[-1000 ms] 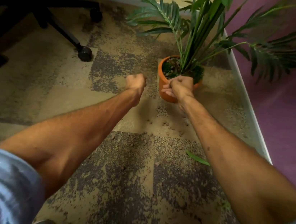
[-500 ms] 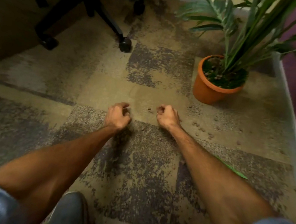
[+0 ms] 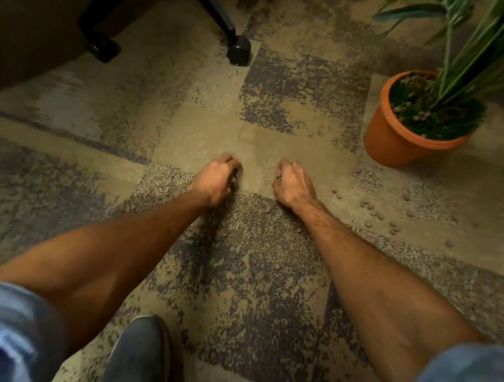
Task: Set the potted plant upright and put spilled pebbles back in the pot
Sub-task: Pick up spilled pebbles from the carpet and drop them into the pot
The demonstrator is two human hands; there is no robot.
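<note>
Both hands are down on the patterned carpet [image 3: 261, 304] near frame centre. The left hand [image 3: 215, 179] is curled into a loose fist, fingers tucked under; the right hand [image 3: 291, 185] is likewise curled, fingertips pressed to the floor — whether either encloses a pebble cannot be told. The orange pot [image 3: 392, 138] stands upright at two o'clock from the hands, well apart, green plant [image 3: 473, 56] rising from it. Loose pebbles [image 3: 370, 208] lie scattered at three o'clock, just beside the right hand. A black chair base [image 3: 221, 23] stands at eleven o'clock. Grey shoe [image 3: 142, 359] at six o'clock.
</note>
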